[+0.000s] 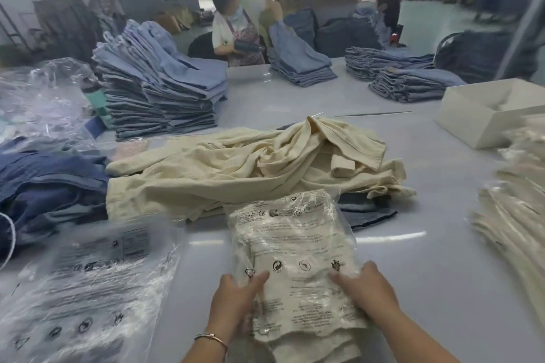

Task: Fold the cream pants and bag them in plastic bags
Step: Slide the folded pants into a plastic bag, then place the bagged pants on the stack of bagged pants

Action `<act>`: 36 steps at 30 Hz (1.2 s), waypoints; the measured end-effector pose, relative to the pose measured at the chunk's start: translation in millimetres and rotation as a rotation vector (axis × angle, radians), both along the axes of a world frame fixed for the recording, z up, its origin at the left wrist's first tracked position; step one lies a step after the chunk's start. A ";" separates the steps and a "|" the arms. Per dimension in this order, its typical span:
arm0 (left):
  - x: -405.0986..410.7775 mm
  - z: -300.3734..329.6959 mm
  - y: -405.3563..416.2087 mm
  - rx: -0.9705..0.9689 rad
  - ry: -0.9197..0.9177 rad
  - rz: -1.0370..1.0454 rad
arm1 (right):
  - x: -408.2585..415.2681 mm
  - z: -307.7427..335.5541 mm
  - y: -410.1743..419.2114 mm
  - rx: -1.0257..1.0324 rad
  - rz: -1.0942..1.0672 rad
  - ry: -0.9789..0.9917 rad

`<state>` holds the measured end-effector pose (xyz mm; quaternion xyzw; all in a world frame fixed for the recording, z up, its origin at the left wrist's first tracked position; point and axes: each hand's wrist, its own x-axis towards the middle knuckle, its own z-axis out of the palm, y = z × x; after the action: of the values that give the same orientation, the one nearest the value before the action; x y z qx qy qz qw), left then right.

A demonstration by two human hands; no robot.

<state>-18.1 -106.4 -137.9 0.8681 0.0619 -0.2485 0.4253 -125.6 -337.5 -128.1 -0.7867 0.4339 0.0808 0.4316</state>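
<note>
- Two hands are working on one folded pair of cream pants (298, 280) in the head view, the pair lying just ahead of the person on the white table (436, 244), most of it inside a printed plastic bag (290, 233).
- Its long axis is running away from the person, tilted a little to the left at the far end; the near end of the fabric is sticking out of the bag's mouth toward the wrists.
- The left hand (236, 300) is gripping the bag's left edge, fingers curled round it.
- The right hand (365, 289) is pressing on the right side with fingers fairly straight; both hands are lying equally near.
- Judging from this, the fabric is needing a push away from the person, deeper into the bag.
- Loose cream pants (236, 165) are waiting beyond the bag, spare empty bags (88, 283) to the left.
</note>
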 end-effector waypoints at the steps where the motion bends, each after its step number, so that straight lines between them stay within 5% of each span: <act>1: 3.2 2.4 -3.5 -0.047 0.035 0.006 | 2.3 -1.0 -1.6 0.123 -0.050 -0.064; 4: 7.2 11.3 -1.3 -0.341 0.333 0.027 | -5.9 8.5 -7.5 0.615 -0.163 -0.203; 7: -0.2 24.6 -0.2 -0.659 0.668 0.016 | -17.5 22.6 -11.5 0.852 -0.148 -0.225; 12: -17.0 68.2 -33.5 -0.958 0.502 0.071 | -35.2 67.5 -34.2 0.816 -0.168 -0.363; 16: -35.8 131.8 -88.9 -1.050 0.198 0.027 | -71.5 147.7 -82.5 0.622 -0.098 -0.566; 22: -112.5 269.3 -239.9 -1.202 -0.255 -0.207 | -163.3 286.1 -202.3 -0.035 -0.092 -0.742; 26: -167.7 314.9 -348.9 -1.380 -0.094 -0.513 | -213.5 350.5 -289.8 -0.785 -0.290 -0.641; 28: -187.8 324.6 -401.8 -1.384 -0.019 -0.610 | -235.7 369.4 -328.5 -0.993 -0.404 -0.554; 33: -211.0 319.9 -509.4 -1.246 0.165 -0.759 | -276.9 365.8 -423.8 -1.205 -0.560 -0.293; 36: -221.0 292.2 -543.0 -0.793 -0.064 -0.802 | -290.9 332.7 -464.7 -1.071 -0.355 -0.051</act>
<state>-239.0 -649.4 154.3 0.6044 -0.3837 -0.3686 0.5929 -416.5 -802.2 204.6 -0.8125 0.5295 -0.2437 -0.0106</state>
